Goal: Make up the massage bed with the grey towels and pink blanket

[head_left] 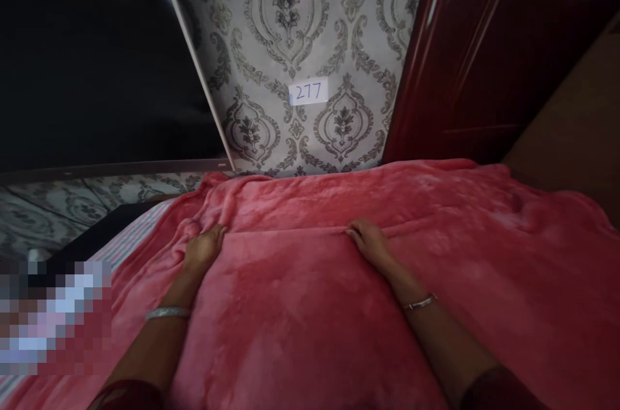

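A plush pinkish-red blanket (300, 307) lies spread out in front of me. My left hand (206, 247) is closed on it at the left, with bunched folds just beside the fingers. Farther right, my right hand (371, 243) pinches the same blanket. Between both hands a straight fold runs taut across the cloth. A bangle circles my left wrist, and a thin bracelet is on the right one.
A large dark television screen (97, 68) stands at the upper left. Behind the blanket is a patterned wall (285, 29) with a paper label (309, 92) reading 277. A dark red wooden door panel (465, 61) rises at the right. Striped cloth (138, 229) shows at the left edge.
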Demonstrator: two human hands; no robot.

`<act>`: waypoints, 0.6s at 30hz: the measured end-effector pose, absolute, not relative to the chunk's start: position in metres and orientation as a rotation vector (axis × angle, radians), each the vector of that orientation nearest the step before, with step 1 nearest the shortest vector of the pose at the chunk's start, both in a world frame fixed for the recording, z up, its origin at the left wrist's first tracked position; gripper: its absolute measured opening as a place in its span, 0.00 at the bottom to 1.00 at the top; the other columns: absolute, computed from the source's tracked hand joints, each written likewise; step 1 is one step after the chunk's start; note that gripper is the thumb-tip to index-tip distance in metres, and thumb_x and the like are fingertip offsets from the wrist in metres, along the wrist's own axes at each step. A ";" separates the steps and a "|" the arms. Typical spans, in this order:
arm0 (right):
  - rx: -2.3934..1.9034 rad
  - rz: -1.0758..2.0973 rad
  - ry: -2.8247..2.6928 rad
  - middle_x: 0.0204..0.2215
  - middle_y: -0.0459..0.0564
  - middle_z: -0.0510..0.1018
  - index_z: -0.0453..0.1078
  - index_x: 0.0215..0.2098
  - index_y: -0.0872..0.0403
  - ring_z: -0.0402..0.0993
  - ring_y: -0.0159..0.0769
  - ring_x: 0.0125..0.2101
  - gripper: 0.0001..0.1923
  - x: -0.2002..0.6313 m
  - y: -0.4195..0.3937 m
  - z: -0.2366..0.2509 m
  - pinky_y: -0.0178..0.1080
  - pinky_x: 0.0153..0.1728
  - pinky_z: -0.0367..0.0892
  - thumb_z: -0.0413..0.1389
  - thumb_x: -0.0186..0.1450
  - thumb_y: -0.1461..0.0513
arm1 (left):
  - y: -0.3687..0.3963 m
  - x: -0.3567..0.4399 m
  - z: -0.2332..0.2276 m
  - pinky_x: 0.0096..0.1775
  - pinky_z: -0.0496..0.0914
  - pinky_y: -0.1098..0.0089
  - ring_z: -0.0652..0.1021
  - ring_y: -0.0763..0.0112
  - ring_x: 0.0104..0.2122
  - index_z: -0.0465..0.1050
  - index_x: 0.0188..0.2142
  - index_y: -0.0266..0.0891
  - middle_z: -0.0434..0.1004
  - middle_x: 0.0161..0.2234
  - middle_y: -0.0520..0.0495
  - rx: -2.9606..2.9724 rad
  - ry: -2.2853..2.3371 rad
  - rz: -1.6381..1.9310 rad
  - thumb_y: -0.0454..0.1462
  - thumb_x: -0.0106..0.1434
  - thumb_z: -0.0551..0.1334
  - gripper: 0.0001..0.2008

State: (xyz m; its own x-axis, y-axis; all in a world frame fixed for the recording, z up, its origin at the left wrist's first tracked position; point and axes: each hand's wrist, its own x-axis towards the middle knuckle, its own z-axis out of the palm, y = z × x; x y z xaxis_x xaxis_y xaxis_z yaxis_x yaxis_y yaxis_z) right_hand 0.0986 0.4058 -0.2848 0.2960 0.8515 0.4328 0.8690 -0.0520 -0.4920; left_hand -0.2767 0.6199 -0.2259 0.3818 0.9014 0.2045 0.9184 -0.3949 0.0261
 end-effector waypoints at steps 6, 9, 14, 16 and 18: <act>-1.898 -0.068 -1.518 0.34 0.52 0.78 0.70 0.32 0.53 0.72 0.40 0.38 0.08 0.097 0.408 -0.280 0.38 0.40 0.63 0.54 0.69 0.66 | 0.608 -0.254 -0.209 0.44 0.72 0.56 0.80 0.49 0.43 0.76 0.41 0.32 0.81 0.43 0.31 -2.514 -1.554 -0.300 0.41 0.71 0.45 0.22; -1.906 -0.103 -1.523 0.35 0.51 0.78 0.70 0.32 0.53 0.72 0.39 0.38 0.07 0.097 0.408 -0.275 0.38 0.41 0.64 0.55 0.69 0.66 | 0.578 -0.197 -0.207 0.49 0.71 0.56 0.79 0.51 0.46 0.75 0.44 0.32 0.80 0.44 0.32 -2.718 -1.241 -0.511 0.41 0.70 0.47 0.21; -1.911 -0.171 -1.554 0.36 0.49 0.79 0.71 0.34 0.52 0.73 0.38 0.40 0.08 0.092 0.404 -0.265 0.38 0.43 0.67 0.53 0.72 0.63 | 0.512 -0.082 -0.229 0.54 0.70 0.59 0.77 0.58 0.50 0.73 0.52 0.38 0.79 0.51 0.38 -3.164 -0.632 -0.722 0.42 0.70 0.53 0.17; -1.909 -0.197 -1.571 0.37 0.49 0.79 0.72 0.35 0.52 0.74 0.38 0.41 0.09 0.089 0.403 -0.262 0.38 0.44 0.67 0.52 0.72 0.63 | 0.499 -0.058 -0.241 0.51 0.72 0.59 0.79 0.58 0.47 0.74 0.46 0.37 0.80 0.46 0.38 -3.181 -0.662 -0.701 0.41 0.71 0.51 0.16; -1.904 -0.216 -1.605 0.37 0.47 0.80 0.74 0.37 0.50 0.75 0.37 0.42 0.08 0.089 0.400 -0.258 0.37 0.45 0.68 0.53 0.72 0.63 | 0.498 -0.050 -0.251 0.47 0.73 0.60 0.79 0.58 0.43 0.75 0.40 0.38 0.81 0.40 0.39 -3.127 -0.771 -0.718 0.40 0.71 0.49 0.16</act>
State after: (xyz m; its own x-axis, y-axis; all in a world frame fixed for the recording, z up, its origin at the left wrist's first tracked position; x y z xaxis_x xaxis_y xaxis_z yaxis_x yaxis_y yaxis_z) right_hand 0.0895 0.4005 -0.2584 0.2439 0.8291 0.5032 0.9327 -0.0584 -0.3559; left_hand -0.0496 0.4977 -0.2513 0.7974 0.4744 0.3731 0.4060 -0.8790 0.2499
